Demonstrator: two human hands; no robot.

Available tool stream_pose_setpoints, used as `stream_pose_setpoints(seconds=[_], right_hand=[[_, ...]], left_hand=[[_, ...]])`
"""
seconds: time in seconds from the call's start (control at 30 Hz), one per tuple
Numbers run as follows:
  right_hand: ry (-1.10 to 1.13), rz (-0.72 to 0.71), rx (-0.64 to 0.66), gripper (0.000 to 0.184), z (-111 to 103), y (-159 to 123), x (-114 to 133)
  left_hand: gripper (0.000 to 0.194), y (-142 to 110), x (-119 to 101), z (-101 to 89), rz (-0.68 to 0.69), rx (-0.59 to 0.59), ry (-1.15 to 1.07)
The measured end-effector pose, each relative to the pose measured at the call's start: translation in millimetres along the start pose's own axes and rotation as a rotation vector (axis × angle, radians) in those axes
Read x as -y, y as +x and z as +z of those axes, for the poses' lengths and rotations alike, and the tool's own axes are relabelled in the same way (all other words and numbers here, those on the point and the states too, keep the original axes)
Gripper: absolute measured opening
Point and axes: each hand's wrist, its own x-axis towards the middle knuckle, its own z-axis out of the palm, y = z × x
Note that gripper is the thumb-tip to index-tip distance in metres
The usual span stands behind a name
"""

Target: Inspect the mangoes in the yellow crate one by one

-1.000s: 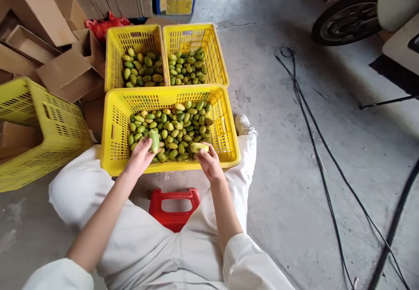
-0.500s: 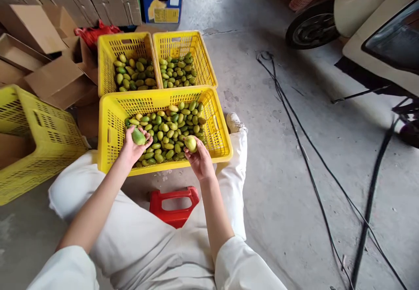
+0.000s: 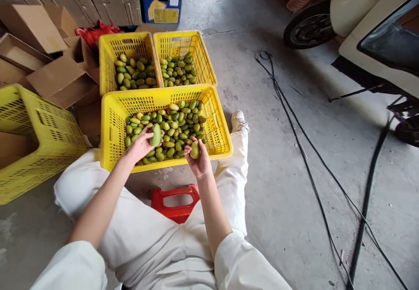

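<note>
A large yellow crate [image 3: 109, 150] stands in front of me with many small green and yellowish mangoes [image 3: 170, 144] in it. Over its near half, my left hand [image 3: 141, 145] is closed around a green mango [image 3: 156, 134], held upright. My right hand [image 3: 200, 163] grips a yellow-green mango [image 3: 195, 150] above the crate's near right edge, fingers curled round it. Two smaller yellow crates, one at the left [image 3: 104, 63] and one at the right [image 3: 207, 63], sit against the far side, each partly filled with similar fruit.
Another yellow crate [image 3: 55, 137] stands tilted at my left, by loose cardboard boxes [image 3: 59, 80]. A red plastic stool [image 3: 176, 213] is between my legs. Black cables [image 3: 304, 159] cross the concrete floor at right, near a white vehicle [image 3: 366, 32]. A blue box [image 3: 162, 4] stands behind.
My left hand has moved right with its green mango, which now stands more upright. My right hand has shifted slightly right and down, turning its mango in the fingers.
</note>
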Motion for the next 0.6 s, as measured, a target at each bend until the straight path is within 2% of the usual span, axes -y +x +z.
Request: stream_pose_setpoints(seconds=[0.1,0.23,0.33,0.4,0.5,0.6], right_hand=[[-0.090,-0.022,-0.021,0.023,2,-2,1],[-0.114,-0.028,0.011,0.026,7,-6,2],[-0.134,-0.053,0.068,0.038,11,-8,3],[-0.149,-0.073,0.057,0.041,13,-7,3],[-0.124,-0.087,0.041,0.037,16,-3,2],[-0.106,-0.057,0.067,0.034,17,1,1]], left_hand=[[0.037,0,4,-1.0,0.042,0.037,0.147],[0.036,0,8,-4.9,0.088,-0.011,0.213],[0.029,1,9,-8.7,0.084,-0.060,0.162],[0.028,1,8,-9.9,0.077,-0.101,0.087],[0.028,0,6,-8.3,0.053,-0.129,0.006],[0.031,-1,2,-4.0,0.041,-0.088,-0.032]])
